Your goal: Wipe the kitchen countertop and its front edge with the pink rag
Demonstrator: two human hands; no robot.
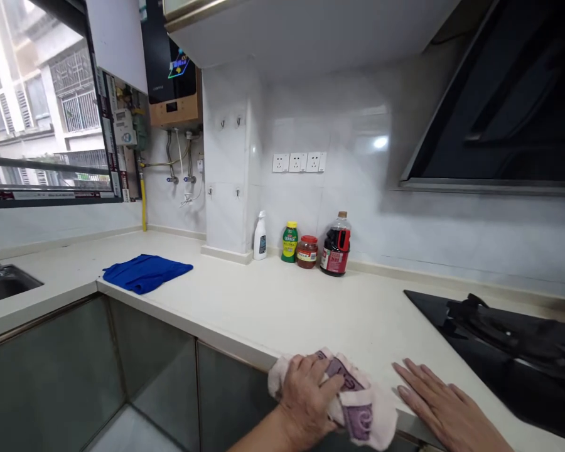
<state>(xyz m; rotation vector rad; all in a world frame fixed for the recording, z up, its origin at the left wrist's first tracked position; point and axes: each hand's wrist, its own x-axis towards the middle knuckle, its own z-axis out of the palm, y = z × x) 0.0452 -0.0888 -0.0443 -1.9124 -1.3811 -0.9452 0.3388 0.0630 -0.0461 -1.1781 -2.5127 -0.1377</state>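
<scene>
My left hand [306,392] is closed around a pink and purple patterned cloth [358,402] at the front edge of the pale countertop [282,307]. Part of the cloth lies on the counter and part hangs over its edge. To the right, my right hand [442,402] rests flat on the counter with its fingers stretched out, holding nothing. It is beside the black gas stove [513,351], apart from it.
A blue cloth [145,273] lies at the counter's corner, near the sink [9,285]. Along the wall stand a white spray bottle [260,238], a green bottle [289,243], a red-lidded jar [307,253] and a dark sauce bottle [335,251]. A range hood [508,113] overhangs the stove.
</scene>
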